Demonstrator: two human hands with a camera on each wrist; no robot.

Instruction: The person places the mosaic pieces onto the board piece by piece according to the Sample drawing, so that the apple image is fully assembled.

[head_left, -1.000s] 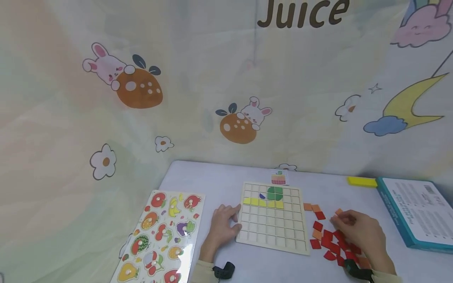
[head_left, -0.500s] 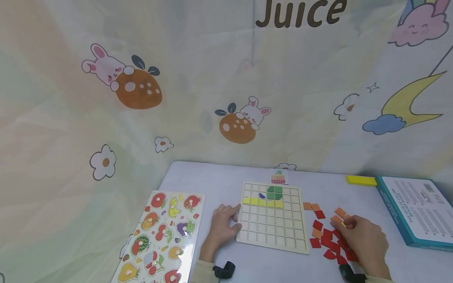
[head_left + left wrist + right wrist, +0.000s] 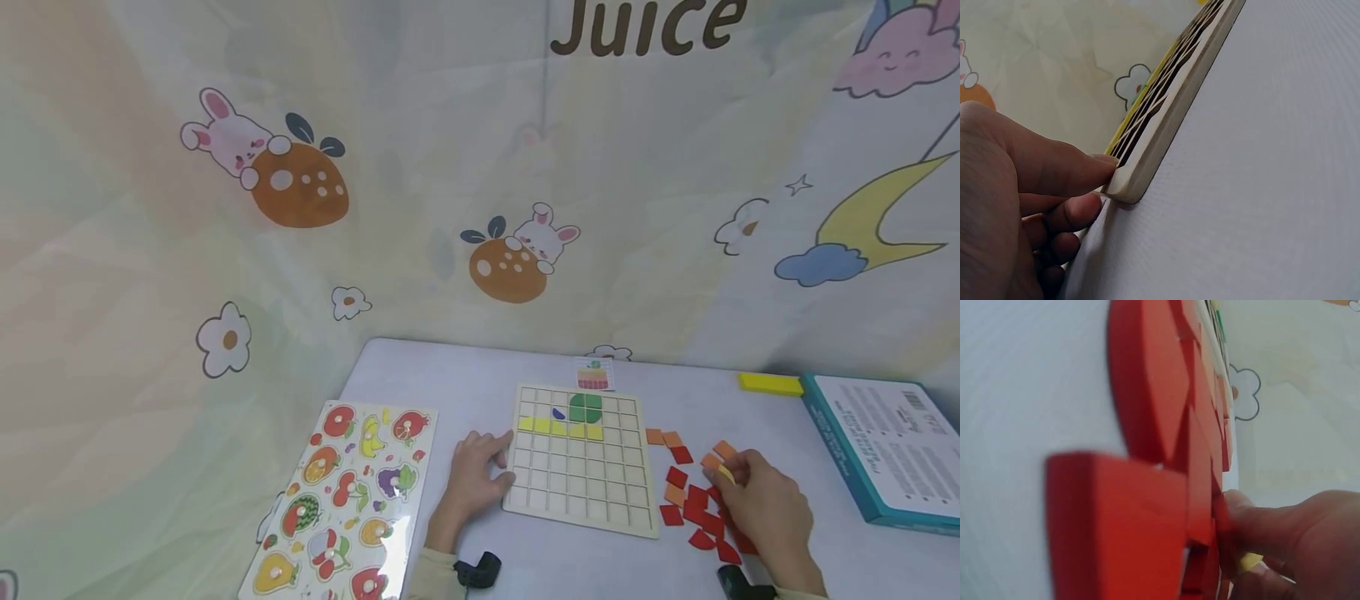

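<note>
A pale wooden grid board (image 3: 581, 487) lies on the table, with a row of yellow tiles (image 3: 561, 427), green tiles (image 3: 586, 408) and a small blue piece (image 3: 558, 413) in its upper cells. My left hand (image 3: 472, 475) holds the board's left edge with thumb and index finger; in the left wrist view the thumb lies by a board corner and the other fingers curl. Over the loose pieces, my right hand (image 3: 765, 504) pinches a small yellow tile (image 3: 726, 473), partly hidden by the fingertips. Red tiles (image 3: 703, 521) and orange tiles (image 3: 672, 438) lie scattered beneath and beside it.
A small cake picture card (image 3: 595, 375) lies behind the board. To the left is a glossy fruit sticker sheet (image 3: 345, 500). A teal-edged box (image 3: 892, 450) and a yellow block (image 3: 770, 383) lie at the right, before a printed cloth backdrop.
My right hand has shifted slightly, uncovering orange tiles near its fingertips, and a yellow tile now shows between the fingers. My left hand stays at the board's edge.
</note>
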